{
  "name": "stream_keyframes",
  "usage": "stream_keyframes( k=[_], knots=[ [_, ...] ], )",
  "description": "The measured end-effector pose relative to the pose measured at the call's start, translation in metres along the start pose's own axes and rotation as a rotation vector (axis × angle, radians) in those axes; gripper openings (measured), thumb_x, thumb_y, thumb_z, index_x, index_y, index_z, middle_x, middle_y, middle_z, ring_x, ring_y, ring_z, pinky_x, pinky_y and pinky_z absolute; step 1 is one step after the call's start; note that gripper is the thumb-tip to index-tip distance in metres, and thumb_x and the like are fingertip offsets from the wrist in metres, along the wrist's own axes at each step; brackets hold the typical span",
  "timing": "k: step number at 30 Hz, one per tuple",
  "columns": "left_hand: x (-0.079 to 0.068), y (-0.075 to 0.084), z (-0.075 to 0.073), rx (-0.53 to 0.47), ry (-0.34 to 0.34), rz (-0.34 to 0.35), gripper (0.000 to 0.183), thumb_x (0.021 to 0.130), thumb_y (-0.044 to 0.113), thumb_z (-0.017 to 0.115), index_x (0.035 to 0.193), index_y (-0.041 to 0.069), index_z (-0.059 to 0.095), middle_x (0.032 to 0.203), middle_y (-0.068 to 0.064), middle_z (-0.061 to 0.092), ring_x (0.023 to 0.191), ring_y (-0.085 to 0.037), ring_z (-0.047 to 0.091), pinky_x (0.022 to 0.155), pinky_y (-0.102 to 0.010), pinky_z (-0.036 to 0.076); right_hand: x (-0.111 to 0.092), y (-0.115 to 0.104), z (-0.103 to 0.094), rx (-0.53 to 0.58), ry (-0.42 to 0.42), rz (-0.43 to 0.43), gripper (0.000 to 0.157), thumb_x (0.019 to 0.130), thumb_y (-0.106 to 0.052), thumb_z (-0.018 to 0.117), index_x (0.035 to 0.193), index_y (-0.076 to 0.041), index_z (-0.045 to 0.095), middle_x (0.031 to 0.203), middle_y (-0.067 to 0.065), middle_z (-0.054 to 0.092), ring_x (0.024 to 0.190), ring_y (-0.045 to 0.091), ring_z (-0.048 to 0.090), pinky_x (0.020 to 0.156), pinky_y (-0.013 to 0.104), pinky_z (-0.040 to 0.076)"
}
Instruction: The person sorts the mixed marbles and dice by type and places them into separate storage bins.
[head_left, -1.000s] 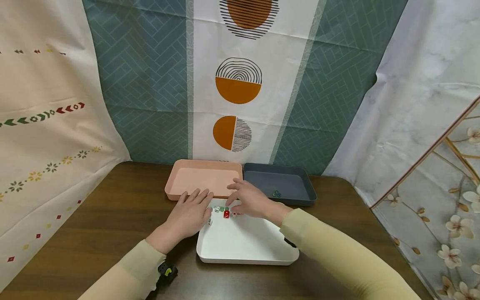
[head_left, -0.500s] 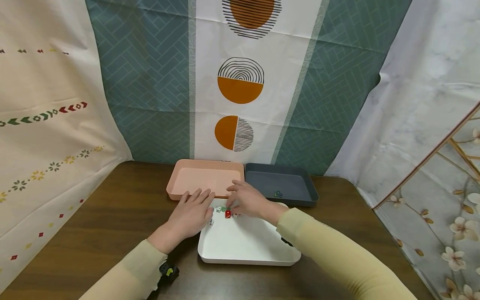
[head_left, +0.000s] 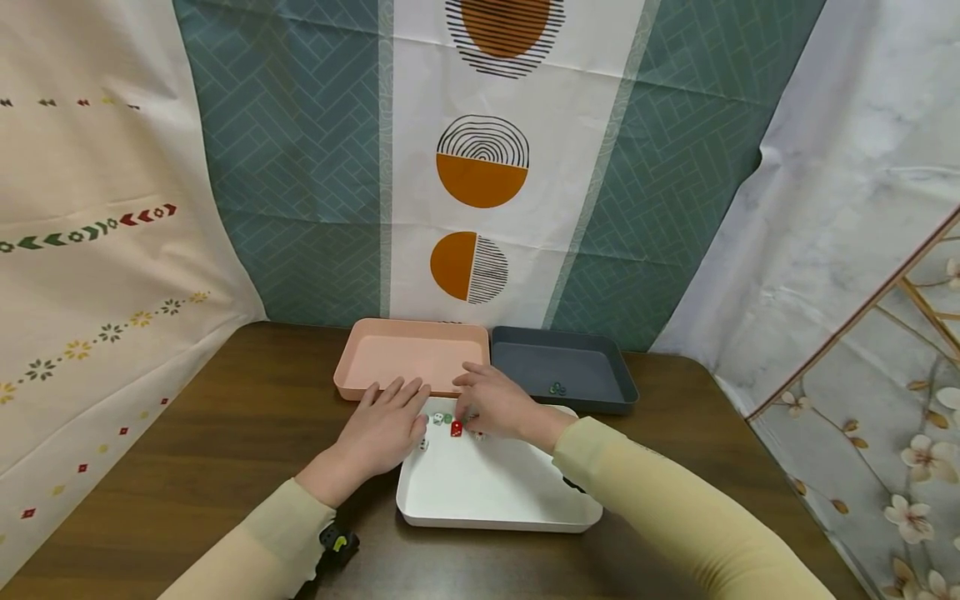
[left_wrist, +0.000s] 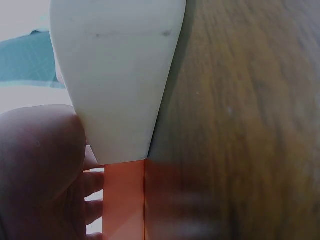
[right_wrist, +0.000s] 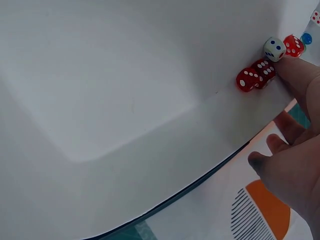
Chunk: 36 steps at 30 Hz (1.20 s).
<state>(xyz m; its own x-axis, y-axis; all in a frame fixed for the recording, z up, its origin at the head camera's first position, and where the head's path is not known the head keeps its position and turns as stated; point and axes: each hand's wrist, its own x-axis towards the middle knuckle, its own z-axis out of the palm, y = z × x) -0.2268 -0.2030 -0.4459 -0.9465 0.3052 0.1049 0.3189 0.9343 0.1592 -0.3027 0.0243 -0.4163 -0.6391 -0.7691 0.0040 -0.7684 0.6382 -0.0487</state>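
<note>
A white tray (head_left: 498, 492) is set on a dark wooden table (head_left: 262, 433). At its far side, small game pieces are gathered: a red die (head_left: 456, 429), a white die (head_left: 438, 418) and a green bead (head_left: 447, 418), with a second white die (head_left: 423, 445) nearer the tray's left edge. The right hand (head_left: 495, 404) is lowered over the tray's far part, a digit brought right beside a pair of red dice (right_wrist: 247, 80) and a blue-spotted die (right_wrist: 274, 49). Its other fingers are held apart; whether anything is pinched cannot be told, the tips being partly hidden. The left hand (head_left: 386, 427) is held at the tray's far left corner, fingers extended and slightly spread. Beyond the white tray, a pink tray (head_left: 412, 343) is placed to the left and a dark tray (head_left: 558, 358), in which small green pieces (head_left: 557, 388) are seen, to the right.
</note>
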Motion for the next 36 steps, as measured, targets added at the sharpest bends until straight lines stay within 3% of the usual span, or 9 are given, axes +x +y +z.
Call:
stream_keyframes(
  k=[6,14,25,36],
  knots=[
    [-0.001,0.000,-0.001,-0.002,0.002,0.001,0.061,0.117,0.036,0.049,0.168,0.004,0.044,0.175,-0.017,0.039,0.164,-0.043,0.029,0.131,-0.069,0.016,-0.001,-0.001,-0.004,0.032,0.008,-0.005,0.015,0.091,-0.017,0.094,0.105,-0.020,0.088,0.151,0.009,0.067,0.162,0.036,0.035,0.134,0.052,0.024],
    [-0.001,0.002,-0.003,0.001,0.002,-0.001,0.061,0.117,0.036,0.049,0.168,0.005,0.045,0.175,-0.016,0.039,0.164,-0.043,0.029,0.131,-0.069,0.017,-0.008,0.004,-0.015,0.193,0.038,0.049,0.012,0.095,-0.014,0.089,0.106,-0.018,0.087,0.158,0.012,0.060,0.165,0.038,0.029,0.132,0.056,0.027],
    [-0.001,0.001,0.000,0.015,0.009,0.008,0.059,0.118,0.036,0.047,0.168,0.005,0.045,0.175,-0.016,0.039,0.163,-0.043,0.030,0.130,-0.069,0.018,-0.024,0.016,-0.028,0.322,0.100,0.061,0.013,0.097,-0.011,0.086,0.110,-0.013,0.086,0.163,0.017,0.054,0.165,0.044,0.024,0.127,0.062,0.036],
    [-0.003,0.002,-0.001,0.006,0.014,0.010,0.059,0.117,0.035,0.047,0.168,0.004,0.045,0.175,-0.017,0.039,0.163,-0.043,0.030,0.130,-0.069,0.018,-0.035,0.035,-0.035,0.399,0.123,0.154,0.014,0.097,-0.012,0.087,0.110,-0.018,0.086,0.166,0.016,0.052,0.167,0.039,0.020,0.129,0.066,0.028]
  ],
)
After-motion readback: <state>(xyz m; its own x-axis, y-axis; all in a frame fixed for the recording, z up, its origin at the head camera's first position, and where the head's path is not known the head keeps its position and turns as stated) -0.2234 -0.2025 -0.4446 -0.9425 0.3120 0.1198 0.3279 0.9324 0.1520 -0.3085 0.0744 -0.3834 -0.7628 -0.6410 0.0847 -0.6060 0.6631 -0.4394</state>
